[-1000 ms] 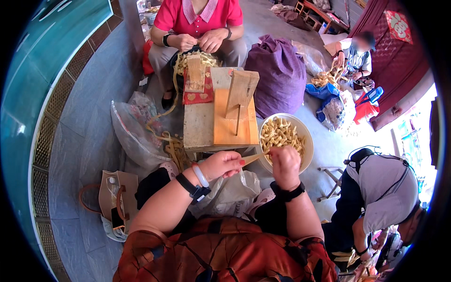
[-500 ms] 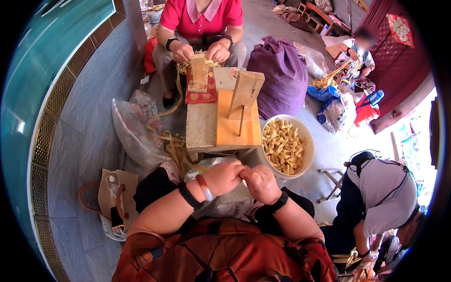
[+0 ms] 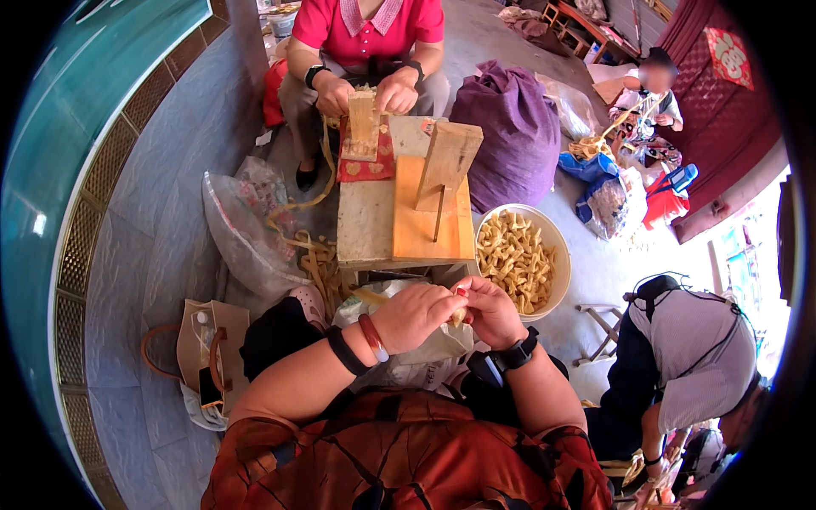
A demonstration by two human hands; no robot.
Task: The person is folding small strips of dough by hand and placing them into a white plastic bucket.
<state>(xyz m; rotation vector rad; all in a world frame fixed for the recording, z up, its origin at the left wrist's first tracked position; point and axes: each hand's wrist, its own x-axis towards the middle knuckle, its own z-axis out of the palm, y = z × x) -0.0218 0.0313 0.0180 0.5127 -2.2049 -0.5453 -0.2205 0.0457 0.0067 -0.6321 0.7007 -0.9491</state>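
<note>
My left hand (image 3: 416, 316) and my right hand (image 3: 493, 314) meet in front of me with fingers pinched together. Between the fingertips sits a small yellow folded piece (image 3: 460, 316), mostly covered; it looks like those in the bucket. Right beside my right hand is a white bucket (image 3: 563, 285) full of yellow folded strip pieces (image 3: 515, 259). Beyond my hands, a small worn table (image 3: 364, 229) carries an orange board (image 3: 408, 242) with an upright wooden block (image 3: 448, 166) and a thin rod (image 3: 439, 212). Yellow strips (image 3: 319, 272) lie left of the table.
Across the table a person in pink (image 3: 365, 42) works strip at a second wooden block (image 3: 362, 123). A purple sack (image 3: 506, 140) stands behind the bucket. Left are a clear plastic bag (image 3: 242, 234) and a beige handbag (image 3: 200, 340). A person bends at right (image 3: 693, 348), near a stool (image 3: 599, 331).
My right hand has turned, so its fingertips and the small yellow piece now show. A dark device at the right wrist has come into view. The seated person at the far right has raised some strips.
</note>
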